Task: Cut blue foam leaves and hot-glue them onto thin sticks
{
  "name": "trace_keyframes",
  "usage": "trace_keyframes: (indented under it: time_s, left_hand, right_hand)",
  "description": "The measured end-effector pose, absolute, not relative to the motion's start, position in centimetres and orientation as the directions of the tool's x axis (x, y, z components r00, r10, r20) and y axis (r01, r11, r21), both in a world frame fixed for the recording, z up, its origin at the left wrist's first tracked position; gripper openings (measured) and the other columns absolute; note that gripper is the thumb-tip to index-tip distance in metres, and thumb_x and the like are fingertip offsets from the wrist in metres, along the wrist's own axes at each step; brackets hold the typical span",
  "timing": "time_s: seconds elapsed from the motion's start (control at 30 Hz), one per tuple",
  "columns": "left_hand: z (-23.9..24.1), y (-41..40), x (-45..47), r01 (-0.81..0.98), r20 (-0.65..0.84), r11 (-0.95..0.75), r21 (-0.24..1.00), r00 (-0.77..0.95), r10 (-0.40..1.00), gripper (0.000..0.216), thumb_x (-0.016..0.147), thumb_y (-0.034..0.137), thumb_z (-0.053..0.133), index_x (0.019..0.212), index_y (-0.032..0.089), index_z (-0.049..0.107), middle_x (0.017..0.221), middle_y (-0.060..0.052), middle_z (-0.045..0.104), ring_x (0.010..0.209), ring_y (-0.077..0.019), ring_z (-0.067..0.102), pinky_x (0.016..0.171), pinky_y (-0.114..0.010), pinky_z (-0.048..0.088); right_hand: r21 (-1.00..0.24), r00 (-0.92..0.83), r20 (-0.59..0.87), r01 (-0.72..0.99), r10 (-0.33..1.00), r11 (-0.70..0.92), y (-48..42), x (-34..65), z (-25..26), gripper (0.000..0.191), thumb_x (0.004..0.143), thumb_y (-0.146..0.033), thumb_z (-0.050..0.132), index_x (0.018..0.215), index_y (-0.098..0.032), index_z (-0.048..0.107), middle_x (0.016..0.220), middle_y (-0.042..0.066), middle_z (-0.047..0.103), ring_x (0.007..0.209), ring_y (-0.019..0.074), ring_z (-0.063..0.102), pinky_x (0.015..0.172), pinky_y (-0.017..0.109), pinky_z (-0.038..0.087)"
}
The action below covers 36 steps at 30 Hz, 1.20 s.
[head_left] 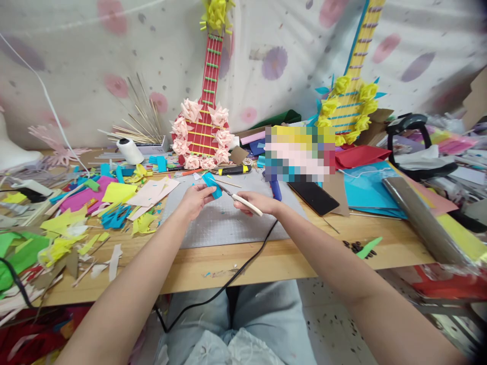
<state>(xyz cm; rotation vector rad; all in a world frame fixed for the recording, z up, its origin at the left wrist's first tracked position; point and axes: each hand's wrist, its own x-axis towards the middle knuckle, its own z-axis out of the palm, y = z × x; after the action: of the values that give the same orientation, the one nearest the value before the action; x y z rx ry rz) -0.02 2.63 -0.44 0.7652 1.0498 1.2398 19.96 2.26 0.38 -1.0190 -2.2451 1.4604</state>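
Note:
My left hand (195, 201) pinches a small folded piece of blue paper (213, 184) above the grey cutting mat (228, 230). In my right hand (258, 202) is a pair of scissors (248, 204) with white handles, its blades pointing left and reaching the paper's right edge. Whether the blades are parted cannot be made out. Just behind the hands lies a yellow and black utility knife (234, 170). A blue glue gun (276, 186) rests right of my right hand, its upper part hidden by a pixelated patch.
Coloured paper scraps (117, 195) cover the table's left side. A red paper guitar (203, 121) and a yellow one (348, 106) lean at the back. A thread spool (130, 151), a phone (314, 196) and blue sheets (369, 187) lie around. A black cable (228, 281) crosses the front edge.

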Motion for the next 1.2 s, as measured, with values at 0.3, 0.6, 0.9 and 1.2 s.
trace_keyframes:
  time_s: [0.3,0.6,0.9,1.2]
  left_hand:
    - [-0.5,2.7,-0.1,-0.349,-0.207,0.195,0.917,0.002,0.978,0.01,0.056,0.009,0.069,0.065,0.009,0.064,0.065,-0.006,0.065,0.059,-0.0116,0.06,0.062,-0.024,0.05]
    - [-0.6,2.9,-0.7,-0.322,-0.217,0.219,0.921,0.04,0.975,0.008,0.058,0.009,0.068,0.066,0.011,0.065,0.067,-0.006,0.066,0.059,-0.0119,0.061,0.062,-0.024,0.05]
    - [-0.1,2.8,-1.1,-0.265,-0.237,0.258,0.929,0.109,0.965,0.005,0.06,0.01,0.067,0.065,0.01,0.065,0.07,-0.009,0.067,0.064,-0.0137,0.062,0.063,-0.023,0.05]
    - [0.1,2.5,-1.2,-0.21,-0.259,0.291,0.933,0.169,0.951,0.005,0.059,0.01,0.067,0.061,0.009,0.063,0.069,-0.011,0.067,0.067,-0.0171,0.064,0.065,-0.027,0.049]
  right_hand:
    - [-0.888,-0.701,-0.144,0.403,0.698,0.221,2.3,19.8,0.0,0.043,0.073,-0.06,0.048,0.075,-0.018,0.039,0.053,-0.006,0.042,0.045,0.0059,0.039,0.043,0.02,0.031]
    - [-0.904,-0.685,-0.176,0.397,0.707,0.159,2.4,19.7,0.0,0.046,0.07,-0.061,0.051,0.076,-0.018,0.04,0.049,-0.007,0.041,0.04,0.005,0.038,0.04,0.02,0.029]
    - [-0.903,-0.67,-0.194,0.408,0.716,0.138,2.6,19.9,-0.3,0.044,0.069,-0.059,0.054,0.072,-0.018,0.038,0.048,-0.008,0.039,0.038,0.0042,0.037,0.038,0.019,0.028]
    - [-0.932,-0.664,-0.174,0.349,0.727,0.095,2.9,19.9,-0.6,0.043,0.069,-0.058,0.056,0.072,-0.017,0.04,0.046,-0.009,0.038,0.037,0.0042,0.037,0.036,0.019,0.029]
